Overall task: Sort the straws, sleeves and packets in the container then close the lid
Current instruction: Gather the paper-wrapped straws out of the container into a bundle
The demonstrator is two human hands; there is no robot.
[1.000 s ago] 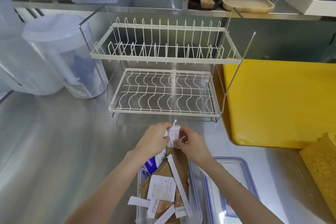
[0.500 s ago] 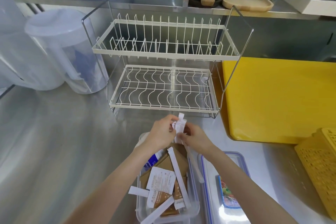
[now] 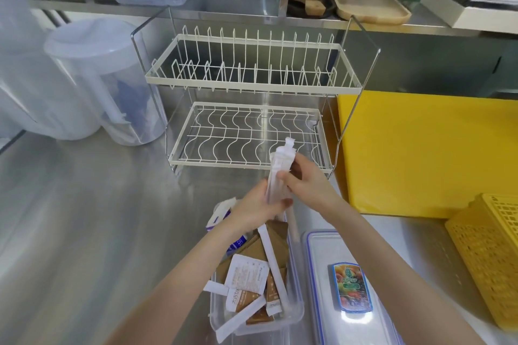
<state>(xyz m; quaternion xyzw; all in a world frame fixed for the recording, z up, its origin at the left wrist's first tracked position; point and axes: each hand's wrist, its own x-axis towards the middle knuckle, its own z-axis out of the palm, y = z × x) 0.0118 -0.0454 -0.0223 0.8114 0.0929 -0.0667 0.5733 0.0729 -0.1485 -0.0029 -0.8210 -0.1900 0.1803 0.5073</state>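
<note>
Steel worktop (image 3: pixel 84 232) fills the scene and carries everything, with a shelf of trays and boxes along the back wall. Beyond the grip stands a two-tier wire dish rack (image 3: pixel 252 131); off to its right lies a big yellow board (image 3: pixel 426 154), and nearer on that side a yellow basket (image 3: pixel 487 258). Far to the left of the grip are clear lidded jugs (image 3: pixel 92 81).

Directly below and nearer than the grip sits the clear container (image 3: pixel 294 314), open, holding a loose mix of brown packets (image 3: pixel 252 252), white printed sachets and one long wrapped straw (image 3: pixel 273 263) lying across them. Its blue-edged lid (image 3: pixel 350 283) lies flat just right of the container, off it.

Both hands meet above the container's far end. The left hand (image 3: pixel 258 207) curls round the lower part of a bundle of white wrapped straws (image 3: pixel 281 171), and the right hand (image 3: pixel 305 179) pinches it higher up, so the grip is clamped on that bundle, held upright and apart from the container.

By my reading the sorting is only partly done: the straws are being gathered, the contents below look unsorted, and closing the lid is still to come.
</note>
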